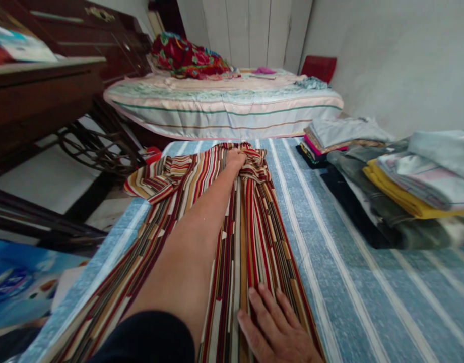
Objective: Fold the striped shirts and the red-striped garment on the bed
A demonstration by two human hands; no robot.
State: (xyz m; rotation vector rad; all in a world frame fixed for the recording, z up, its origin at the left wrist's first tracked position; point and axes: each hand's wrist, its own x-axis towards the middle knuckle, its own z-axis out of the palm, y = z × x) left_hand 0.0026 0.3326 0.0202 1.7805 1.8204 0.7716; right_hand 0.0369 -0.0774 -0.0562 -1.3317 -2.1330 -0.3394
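There it was: the left hand [235, 159] stretched right out, fingers closed in the bunched far end of the striped cloth [254, 237], which lay lengthwise on the blue striped sheet [348, 282]. The right hand [273, 330] pressed flat on the near end, fingers spread wide. Folded clothes [405, 191] sat stacked off to the right.

Left hand [236, 159] gripping the far end of a striped cloth [254, 227], right hand [273, 327] flat on its near end, blue bedsheet [348, 262] beneath
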